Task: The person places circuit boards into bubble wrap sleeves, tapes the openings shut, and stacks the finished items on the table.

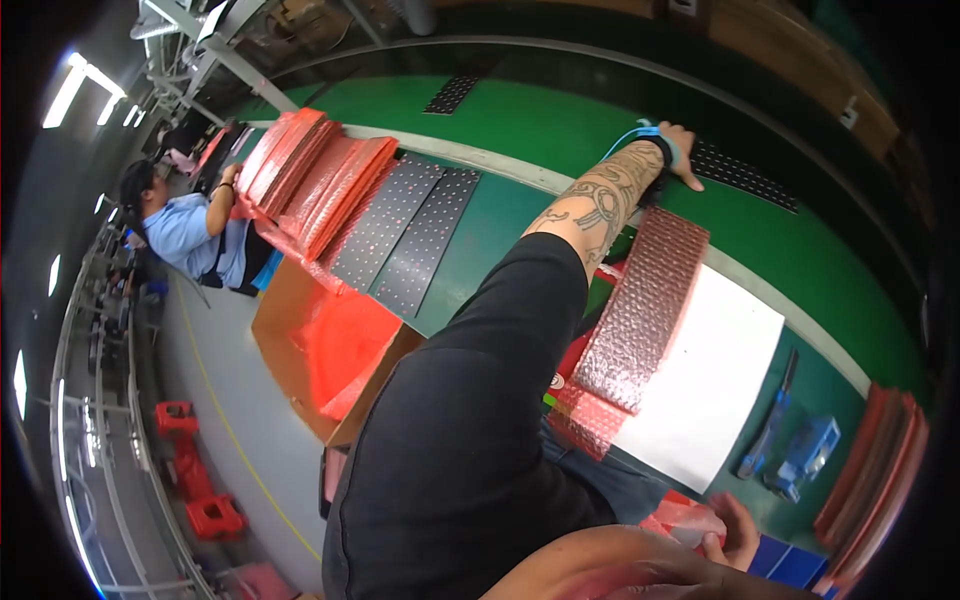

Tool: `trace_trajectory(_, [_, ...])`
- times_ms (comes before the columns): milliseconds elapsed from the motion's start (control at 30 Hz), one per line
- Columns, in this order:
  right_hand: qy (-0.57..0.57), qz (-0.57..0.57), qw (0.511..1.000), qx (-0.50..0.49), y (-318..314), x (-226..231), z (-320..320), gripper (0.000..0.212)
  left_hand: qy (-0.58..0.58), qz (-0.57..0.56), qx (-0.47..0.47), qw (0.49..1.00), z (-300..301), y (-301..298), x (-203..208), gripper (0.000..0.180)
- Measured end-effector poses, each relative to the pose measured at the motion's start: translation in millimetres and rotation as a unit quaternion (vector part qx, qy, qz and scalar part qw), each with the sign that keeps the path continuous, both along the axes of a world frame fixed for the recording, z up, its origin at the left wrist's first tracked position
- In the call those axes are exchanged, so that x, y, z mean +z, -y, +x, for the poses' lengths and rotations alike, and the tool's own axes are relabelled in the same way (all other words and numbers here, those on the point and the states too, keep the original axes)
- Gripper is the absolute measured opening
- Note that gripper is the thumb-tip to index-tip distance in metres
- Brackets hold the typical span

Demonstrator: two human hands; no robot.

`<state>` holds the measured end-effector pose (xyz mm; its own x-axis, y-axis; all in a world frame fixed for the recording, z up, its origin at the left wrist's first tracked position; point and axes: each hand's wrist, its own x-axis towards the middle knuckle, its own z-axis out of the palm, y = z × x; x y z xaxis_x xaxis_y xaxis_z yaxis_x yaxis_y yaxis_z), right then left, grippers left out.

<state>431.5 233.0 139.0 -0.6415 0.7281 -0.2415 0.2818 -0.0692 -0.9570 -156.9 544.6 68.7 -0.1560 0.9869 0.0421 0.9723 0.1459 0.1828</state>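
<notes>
My left hand (678, 155) reaches far across to the green conveyor belt. Its fingers and thumb straddle the near end of a black panel with rows of light dots (748, 178), closed about its edges. Low at the right, my right hand (735, 535) is curled around a piece of red bubble wrap (683, 519). Between the hands, a bubble-wrapped panel (645, 305) lies partly over a white sheet (715, 370) on the green table. My left forearm hides part of the table.
Left along the table are stacked red bubble-wrap sleeves (310, 185) and two dotted dark panels (410, 235). Another panel (451, 95) lies on the belt (380, 105). Blue tools (800, 455) and a red stack (875, 470) stand right. A carton (290, 370) and a co-worker (200, 220) are left.
</notes>
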Motion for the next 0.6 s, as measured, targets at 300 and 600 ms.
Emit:
trace_trajectory(300, [-0.001, 0.058, 0.998, 0.021, -46.5, -5.4, -33.1, 0.055, -0.081, -0.135, -0.025, 0.987, 23.2, 14.3, 50.9, 0.076])
trace_trajectory(600, [-0.023, 0.093, 0.995, 0.011, -29.7, 18.9, -56.4, 0.048, -0.217, 0.068, 0.004, 0.974, 19.0, 166.3, 148.8, 0.057])
